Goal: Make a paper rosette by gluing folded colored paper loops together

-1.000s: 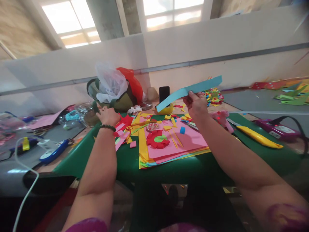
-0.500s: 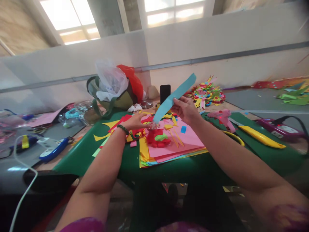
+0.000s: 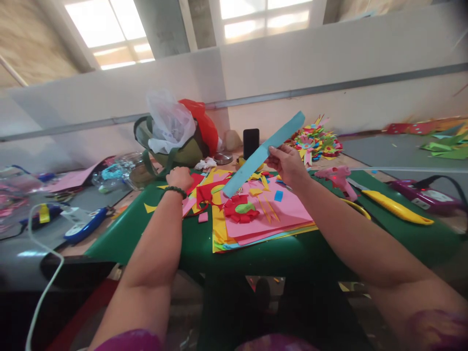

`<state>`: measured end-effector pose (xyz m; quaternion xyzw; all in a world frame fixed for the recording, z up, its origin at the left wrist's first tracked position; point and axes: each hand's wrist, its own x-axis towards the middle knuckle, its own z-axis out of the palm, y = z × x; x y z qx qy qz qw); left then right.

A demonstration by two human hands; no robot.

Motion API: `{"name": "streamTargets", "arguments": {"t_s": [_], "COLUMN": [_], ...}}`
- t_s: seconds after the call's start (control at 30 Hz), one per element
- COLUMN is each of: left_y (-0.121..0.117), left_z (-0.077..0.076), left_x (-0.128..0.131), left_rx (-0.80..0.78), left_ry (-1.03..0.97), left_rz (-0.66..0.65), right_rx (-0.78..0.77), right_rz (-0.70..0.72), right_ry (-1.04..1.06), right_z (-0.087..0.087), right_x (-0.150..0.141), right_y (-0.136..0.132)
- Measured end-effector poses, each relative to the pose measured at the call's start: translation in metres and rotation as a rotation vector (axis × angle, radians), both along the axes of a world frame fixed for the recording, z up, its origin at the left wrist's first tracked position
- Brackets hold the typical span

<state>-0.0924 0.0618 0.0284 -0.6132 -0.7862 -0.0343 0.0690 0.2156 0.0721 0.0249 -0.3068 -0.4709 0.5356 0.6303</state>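
My right hand [image 3: 290, 165] pinches a long light-blue paper strip [image 3: 263, 153] and holds it slanted above the papers. My left hand [image 3: 180, 179], with a dark beaded bracelet at the wrist, is over the paper scraps at the left. Its fingers are curled, and their tips are hidden. A red paper flower [image 3: 241, 209] with a green centre lies on pink sheets [image 3: 288, 214], just below the strip's lower end. Thin yellow paper pieces [image 3: 268, 207] and a small blue piece [image 3: 278, 196] are beside it. Red scraps [image 3: 206, 192] lie near my left hand.
To the right are a pink glue gun [image 3: 336, 178], a yellow-handled knife [image 3: 398, 207] and a purple device [image 3: 426, 195]. A phone [image 3: 251, 141] stands behind the papers. A green bag [image 3: 183, 146] and finished paper flowers [image 3: 316, 141] are at the back; a blue-handled tool [image 3: 86, 225] lies left.
My left hand has moved left and back from beside the flower to the scraps, and its fingers have curled. The blue strip has swung slightly, its lower end nearer the flower's left.
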Motion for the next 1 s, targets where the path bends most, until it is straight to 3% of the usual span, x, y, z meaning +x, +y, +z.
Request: {"name": "streamTargets", "arguments": {"t_s": [0.13,0.2,0.33,0.47,0.57,0.77,1.0], "left_y": [-0.004,-0.005,-0.004,-0.006,-0.007,-0.002,0.002], "left_z": [-0.001,-0.005,-0.009,-0.004,-0.002,-0.007,-0.006], "left_x": [0.020,0.028,0.028,0.017,0.015,0.022,-0.001], "left_rx": [-0.154,-0.272,-0.312,-0.194,-0.076,0.082,0.156], "left_ry": [-0.080,-0.042,0.027,0.096,0.121,-0.003,-0.142], "left_rz": [-0.255,-0.275,-0.162,-0.010,0.031,0.036,0.207], "right_rx": [-0.013,-0.020,-0.036,-0.043,-0.033,-0.021,-0.010], "right_rz": [-0.032,-0.044,-0.056,-0.060,-0.069,-0.075,-0.079], "right_ry": [-0.006,-0.004,0.002,0.016,0.017,0.011,-0.011], "right_z": [0.000,0.001,0.002,0.003,0.004,0.001,-0.001], "right_x": [0.001,0.001,0.001,0.002,0.003,0.003,0.004], "right_y": [0.002,0.002,0.002,0.002,0.002,0.005,0.008]}}
